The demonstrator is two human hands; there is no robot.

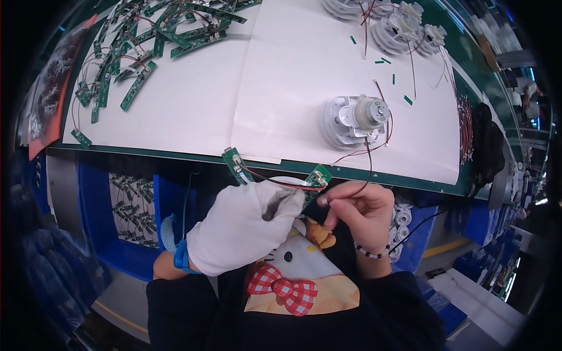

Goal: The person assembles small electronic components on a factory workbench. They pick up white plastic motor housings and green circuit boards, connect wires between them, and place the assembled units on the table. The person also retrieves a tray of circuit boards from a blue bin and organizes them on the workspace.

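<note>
Small green circuit board point(318, 177) with red and black leads: found pinched between both hands just off the near edge of the bench point(193, 117). Left hand point(243, 225), in a white glove, closed about the board's lower part, thumb and fingers curled in. Right hand point(357, 210), bare, closed narrow on the black wire point(370, 161) just right of the board, fingertips together. Wire traced up and away from the right hand to a round white motor unit point(354, 120) standing on the white sheet beyond both hands. Second green board point(234, 164) noted just above the left hand, overhanging the bench edge. Heap of similar boards point(137, 52) far up and left of the left hand; more white motor units point(398, 26) far up beyond the right hand. Board judged light, stiff and thin; solder joints and leads judged fragile. Best held by its bare edges, never hung by the wires.
</note>
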